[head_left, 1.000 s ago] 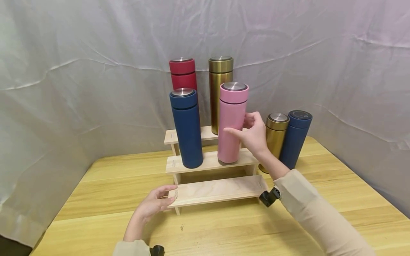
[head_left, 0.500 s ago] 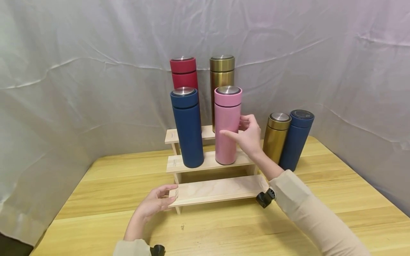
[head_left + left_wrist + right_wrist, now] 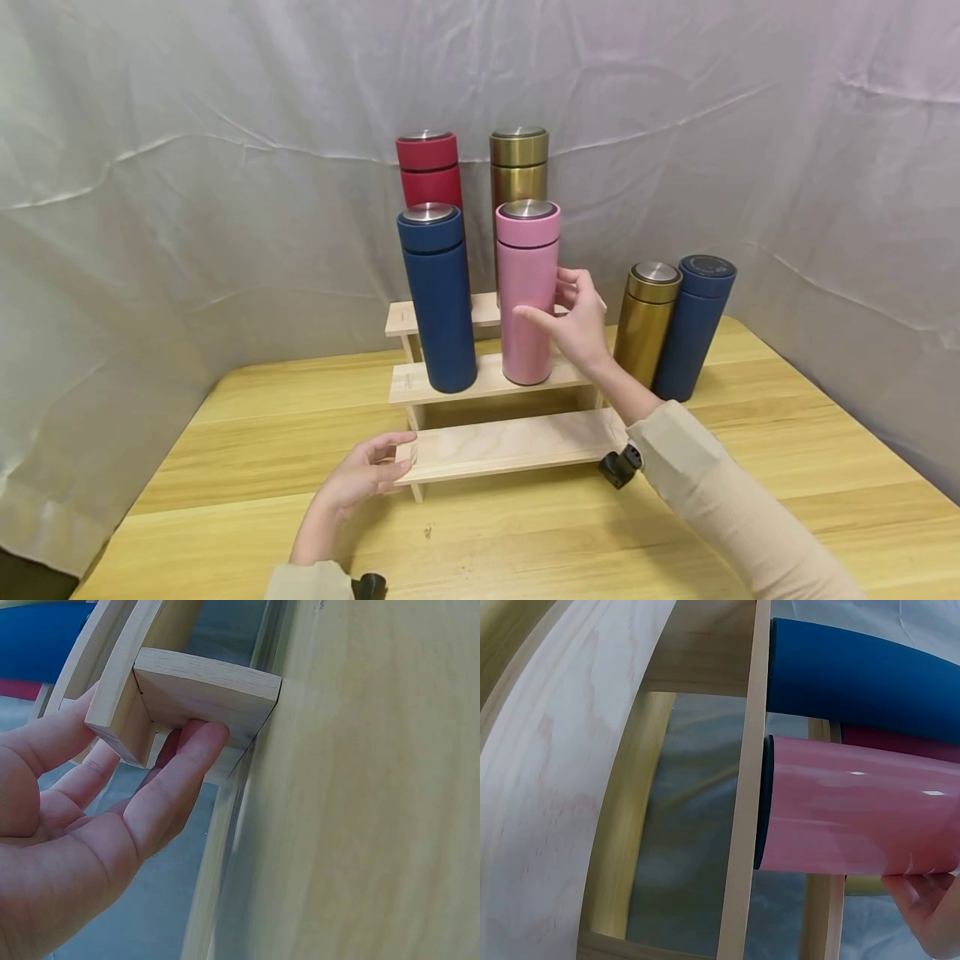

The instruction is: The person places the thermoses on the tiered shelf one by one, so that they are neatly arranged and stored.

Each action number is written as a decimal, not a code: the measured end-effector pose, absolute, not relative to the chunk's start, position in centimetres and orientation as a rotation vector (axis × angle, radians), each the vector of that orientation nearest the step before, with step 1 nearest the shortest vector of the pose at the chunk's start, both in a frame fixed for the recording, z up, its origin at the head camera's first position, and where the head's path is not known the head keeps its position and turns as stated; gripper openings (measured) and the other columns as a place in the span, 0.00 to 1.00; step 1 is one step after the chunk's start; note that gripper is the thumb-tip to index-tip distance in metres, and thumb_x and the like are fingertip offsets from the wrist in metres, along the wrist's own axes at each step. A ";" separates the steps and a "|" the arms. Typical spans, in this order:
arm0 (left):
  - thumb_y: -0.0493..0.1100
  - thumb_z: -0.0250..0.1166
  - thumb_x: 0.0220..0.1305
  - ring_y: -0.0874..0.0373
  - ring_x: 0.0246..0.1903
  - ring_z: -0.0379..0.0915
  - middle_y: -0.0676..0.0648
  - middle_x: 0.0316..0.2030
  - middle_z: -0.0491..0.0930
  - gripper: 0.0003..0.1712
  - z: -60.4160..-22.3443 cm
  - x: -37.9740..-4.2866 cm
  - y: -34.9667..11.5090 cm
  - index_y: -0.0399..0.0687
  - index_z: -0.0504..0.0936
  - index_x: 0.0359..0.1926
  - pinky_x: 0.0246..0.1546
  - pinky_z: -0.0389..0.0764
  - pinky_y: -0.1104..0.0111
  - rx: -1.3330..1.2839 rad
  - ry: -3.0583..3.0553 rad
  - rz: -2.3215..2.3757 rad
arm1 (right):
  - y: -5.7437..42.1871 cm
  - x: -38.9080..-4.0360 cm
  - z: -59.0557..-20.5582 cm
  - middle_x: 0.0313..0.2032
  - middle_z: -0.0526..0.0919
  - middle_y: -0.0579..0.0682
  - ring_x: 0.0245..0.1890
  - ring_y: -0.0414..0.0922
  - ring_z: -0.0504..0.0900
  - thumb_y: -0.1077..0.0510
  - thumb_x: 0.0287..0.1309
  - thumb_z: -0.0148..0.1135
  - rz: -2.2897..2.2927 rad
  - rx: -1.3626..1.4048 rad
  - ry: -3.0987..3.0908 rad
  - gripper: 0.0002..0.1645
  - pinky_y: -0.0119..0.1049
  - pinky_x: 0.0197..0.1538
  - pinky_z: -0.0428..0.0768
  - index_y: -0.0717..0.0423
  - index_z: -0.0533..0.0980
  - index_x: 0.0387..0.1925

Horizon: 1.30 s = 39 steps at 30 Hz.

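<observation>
The right hand point(image 3: 581, 325) holds the pink bottle point(image 3: 527, 287), thumb across the front and fingers round the side away from the blue bottle point(image 3: 441, 321). The pink bottle stands upright on the middle shelf point(image 3: 487, 381) of a three-step wooden stand point(image 3: 510, 446), with the blue bottle apart from it toward the shelf's left end. The left hand point(image 3: 356, 475) grips the left end of the stand's lowest shelf; in the left wrist view, fingers reach beneath the board beside its support. Behind, on the top shelf point(image 3: 486, 312), are a red bottle point(image 3: 427, 183) and a tall gold bottle point(image 3: 519, 179), both partly hidden. A shorter gold bottle point(image 3: 647, 321) and a second blue bottle point(image 3: 692, 333) stand close together on the desk point(image 3: 525, 542), right of the stand.
</observation>
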<state>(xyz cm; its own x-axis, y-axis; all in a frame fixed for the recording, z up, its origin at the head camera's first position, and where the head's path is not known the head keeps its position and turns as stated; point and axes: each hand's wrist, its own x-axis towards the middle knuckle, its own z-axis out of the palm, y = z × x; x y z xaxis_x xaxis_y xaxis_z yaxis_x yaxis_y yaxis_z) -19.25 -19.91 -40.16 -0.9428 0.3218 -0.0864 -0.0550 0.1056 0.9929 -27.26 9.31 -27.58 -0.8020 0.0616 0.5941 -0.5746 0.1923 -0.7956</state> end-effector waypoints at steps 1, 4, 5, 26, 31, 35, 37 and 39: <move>0.37 0.61 0.57 0.44 0.51 0.60 0.28 0.58 0.54 0.30 -40.1 -19.2 -19.9 0.30 0.63 0.58 0.46 0.71 0.53 0.265 2.105 1.912 | 9.4 -27.2 -27.5 0.45 0.75 0.62 0.43 0.52 0.76 0.62 0.37 0.73 1.657 0.488 -1.969 0.37 0.44 0.43 0.76 0.67 0.63 0.49; 0.37 0.61 0.57 0.43 0.52 0.59 0.27 0.59 0.54 0.29 -40.1 -19.2 -19.8 0.30 0.63 0.58 0.46 0.71 0.53 0.261 2.108 1.909 | 9.6 -27.0 -27.5 0.46 0.75 0.62 0.44 0.51 0.76 0.64 0.38 0.72 1.667 0.511 -1.987 0.38 0.44 0.43 0.76 0.67 0.62 0.51; 0.37 0.61 0.57 0.42 0.52 0.59 0.27 0.59 0.53 0.29 -40.1 -19.2 -19.8 0.30 0.63 0.58 0.46 0.71 0.52 0.261 2.111 1.907 | 9.7 -27.0 -27.5 0.46 0.75 0.61 0.45 0.50 0.76 0.64 0.39 0.72 1.668 0.515 -1.998 0.38 0.44 0.43 0.76 0.67 0.62 0.51; 0.37 0.60 0.58 0.49 0.47 0.63 0.31 0.56 0.59 0.29 -40.1 -19.2 -19.9 0.31 0.62 0.59 0.46 0.71 0.54 0.275 2.125 1.885 | 12.6 -25.5 -28.9 0.47 0.75 0.61 0.48 0.52 0.73 0.66 0.47 0.65 1.604 0.543 -2.060 0.27 0.42 0.48 0.74 0.68 0.66 0.49; 0.37 0.60 0.58 0.49 0.47 0.64 0.30 0.56 0.58 0.29 -40.1 -19.1 -19.9 0.30 0.62 0.59 0.46 0.71 0.53 0.284 2.116 1.891 | 13.7 -25.1 -29.4 0.46 0.75 0.61 0.47 0.52 0.73 0.65 0.49 0.64 1.606 0.528 -2.073 0.25 0.32 0.46 0.75 0.68 0.67 0.48; 0.37 0.60 0.58 0.50 0.47 0.64 0.31 0.56 0.58 0.29 -40.0 -19.1 -19.9 0.30 0.62 0.59 0.46 0.71 0.54 0.281 2.116 1.889 | 14.6 -24.4 -29.9 0.45 0.75 0.62 0.47 0.53 0.72 0.66 0.50 0.63 1.616 0.532 -2.064 0.23 0.26 0.44 0.74 0.70 0.67 0.47; 0.37 0.60 0.58 0.49 0.47 0.64 0.31 0.57 0.58 0.29 -40.0 -19.1 -19.9 0.31 0.62 0.59 0.46 0.71 0.54 0.278 2.119 1.886 | 14.9 -24.1 -30.1 0.45 0.75 0.62 0.46 0.52 0.72 0.66 0.50 0.62 1.617 0.537 -2.057 0.22 0.25 0.44 0.73 0.70 0.67 0.47; 0.38 0.60 0.58 0.48 0.48 0.63 0.31 0.57 0.58 0.29 -40.0 -19.1 -19.9 0.31 0.62 0.59 0.46 0.71 0.54 0.277 2.123 1.884 | 15.2 -24.0 -30.3 0.45 0.75 0.63 0.46 0.49 0.73 0.66 0.50 0.62 1.614 0.543 -2.052 0.22 0.25 0.43 0.73 0.69 0.67 0.47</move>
<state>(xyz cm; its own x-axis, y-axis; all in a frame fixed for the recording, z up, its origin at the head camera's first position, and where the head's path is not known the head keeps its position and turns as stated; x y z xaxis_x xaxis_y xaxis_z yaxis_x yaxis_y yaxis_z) -19.07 -19.90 -40.02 -0.9398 0.3303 -0.0872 -0.0473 0.1269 0.9908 -23.97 15.24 -30.29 -0.8109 -0.0191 0.5848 -0.5728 0.2299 -0.7868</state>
